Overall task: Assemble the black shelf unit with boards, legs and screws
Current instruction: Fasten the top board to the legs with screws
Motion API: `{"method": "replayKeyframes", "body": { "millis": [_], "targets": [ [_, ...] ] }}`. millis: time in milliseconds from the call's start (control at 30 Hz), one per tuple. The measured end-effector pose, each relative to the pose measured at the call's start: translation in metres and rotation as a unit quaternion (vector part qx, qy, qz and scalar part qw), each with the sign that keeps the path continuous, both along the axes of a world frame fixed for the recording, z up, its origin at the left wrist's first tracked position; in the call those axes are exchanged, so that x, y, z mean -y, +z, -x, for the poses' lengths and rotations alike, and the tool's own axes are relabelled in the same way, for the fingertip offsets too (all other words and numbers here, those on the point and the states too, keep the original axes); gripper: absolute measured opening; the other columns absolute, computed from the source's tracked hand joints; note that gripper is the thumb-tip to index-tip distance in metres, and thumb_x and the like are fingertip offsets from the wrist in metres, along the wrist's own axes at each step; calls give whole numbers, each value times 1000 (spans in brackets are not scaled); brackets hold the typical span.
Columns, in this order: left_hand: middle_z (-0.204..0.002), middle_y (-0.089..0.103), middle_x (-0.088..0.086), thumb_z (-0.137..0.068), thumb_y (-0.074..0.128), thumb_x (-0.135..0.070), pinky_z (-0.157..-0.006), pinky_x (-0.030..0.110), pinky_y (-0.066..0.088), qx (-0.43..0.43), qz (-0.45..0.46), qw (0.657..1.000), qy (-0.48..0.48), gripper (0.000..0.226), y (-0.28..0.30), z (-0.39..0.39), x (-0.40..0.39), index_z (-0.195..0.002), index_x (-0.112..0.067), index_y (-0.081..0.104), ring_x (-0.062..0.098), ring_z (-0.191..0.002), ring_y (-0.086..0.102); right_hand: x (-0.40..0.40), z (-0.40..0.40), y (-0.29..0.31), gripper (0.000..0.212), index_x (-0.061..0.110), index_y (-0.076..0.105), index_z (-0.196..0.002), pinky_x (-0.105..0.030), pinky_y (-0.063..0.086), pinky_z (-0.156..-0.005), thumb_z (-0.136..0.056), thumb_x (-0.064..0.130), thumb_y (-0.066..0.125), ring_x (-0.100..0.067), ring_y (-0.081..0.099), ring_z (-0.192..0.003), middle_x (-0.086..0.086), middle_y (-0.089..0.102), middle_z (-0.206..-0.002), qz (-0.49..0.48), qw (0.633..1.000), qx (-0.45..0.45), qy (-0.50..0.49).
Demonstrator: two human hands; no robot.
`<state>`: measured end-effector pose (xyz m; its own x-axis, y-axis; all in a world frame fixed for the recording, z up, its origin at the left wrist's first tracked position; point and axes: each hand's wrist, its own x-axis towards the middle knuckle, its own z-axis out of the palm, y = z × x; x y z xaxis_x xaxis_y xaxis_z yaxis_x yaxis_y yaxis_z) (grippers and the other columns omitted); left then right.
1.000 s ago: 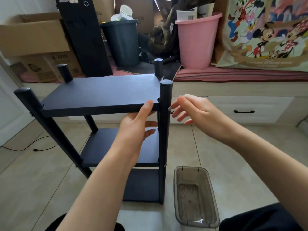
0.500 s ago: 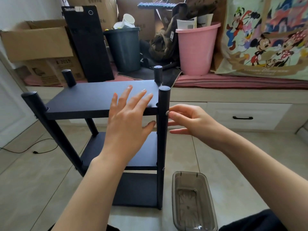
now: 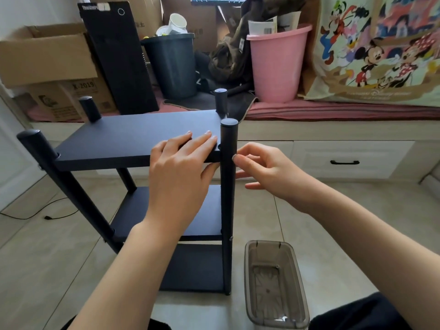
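From the head-worn camera, looking down: a black shelf unit [image 3: 133, 144] stands upright on the tiled floor [image 3: 297, 210], three boards stacked one above another between four round black legs. The top board [image 3: 123, 136] lies level, with the tops of the legs rising above its corners.

The person's left hand [image 3: 181, 172] grips the top board at its near right corner — fingers lie flat over the upper face, the thumb curls beneath the front edge, so the board is clamped between them. The right hand [image 3: 264, 170] is just beside the near right leg [image 3: 228, 186], on its right side, at the height of the top board. Its thumb and forefinger are pinched together against the leg; something small may sit between them, but it is too small to make out. The other fingers hang loosely curled.

On the floor just right of that leg's foot stands a clear smoky plastic box [image 3: 276, 284], open at the top, with a small pale item near its closest end.

Behind the shelf runs a low white platform with a drawer [image 3: 342, 160] under it. On the platform sit a cardboard box [image 3: 45, 55], a tall black panel [image 3: 121, 58] leaning upright, a dark bin [image 3: 173, 65] with a paper cup in it, a pink bin [image 3: 276, 65] holding papers, and a cartoon-printed bag [image 3: 378, 51] at the right. A black cable [image 3: 47, 216] lies on the floor at the left.
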<state>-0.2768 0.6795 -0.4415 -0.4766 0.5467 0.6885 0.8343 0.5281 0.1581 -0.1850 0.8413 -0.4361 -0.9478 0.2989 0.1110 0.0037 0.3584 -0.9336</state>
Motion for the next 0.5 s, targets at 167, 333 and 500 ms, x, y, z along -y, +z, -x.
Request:
{"method": "replayKeyframes", "body": {
  "millis": [167, 333, 500],
  "targets": [
    [-133, 65, -9, -86, 43, -64, -112, 32, 19, 85, -57, 994, -27, 62, 3, -7, -2, -127, -24, 68, 18, -133, 50, -9, -1, -4, 25, 16, 71, -106, -36, 59, -86, -92, 37, 66, -11, 71, -100, 2, 75, -105, 134, 990, 33, 20],
    [-118, 69, -6, -85, 48, -73, -109, 33, 20, 72, -70, 995, 5, 63, -1, -9, -11, -114, -22, 70, 20, -121, 54, -20, 2, -10, 24, 17, 75, -101, -41, 55, -93, -83, 34, 73, -19, 69, -108, -5, 74, -113, 242, 967, 58, 54],
    [-115, 69, -5, -88, 54, -66, -109, 34, 21, 64, -77, 995, 12, 52, -3, -6, -13, -114, -22, 69, 20, -118, 55, -26, 5, -14, 15, 18, 77, -101, -45, 53, -97, -90, 23, 69, -21, 68, -110, -7, 73, -114, 252, 964, 52, 68]
  ]
}}
